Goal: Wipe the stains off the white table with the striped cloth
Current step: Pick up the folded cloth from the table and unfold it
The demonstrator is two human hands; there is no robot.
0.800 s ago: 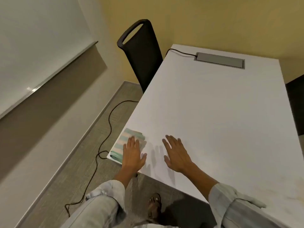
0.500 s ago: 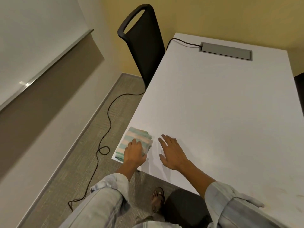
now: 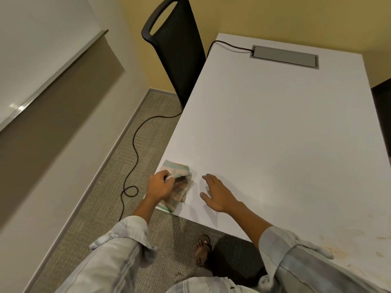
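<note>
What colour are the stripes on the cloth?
Pale green and white on the cloth, with brownish soiling on its turned-up part; head view.

left hand (image 3: 159, 186) clenched, right hand (image 3: 218, 194) spread flat

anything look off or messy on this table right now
Yes. Brownish stains smear the white table at its near right corner, beside the right sleeve. The striped cloth at the near left corner is bunched in the left hand, and its opened inside looks soiled brown. The right hand hovers open over the table.
</note>
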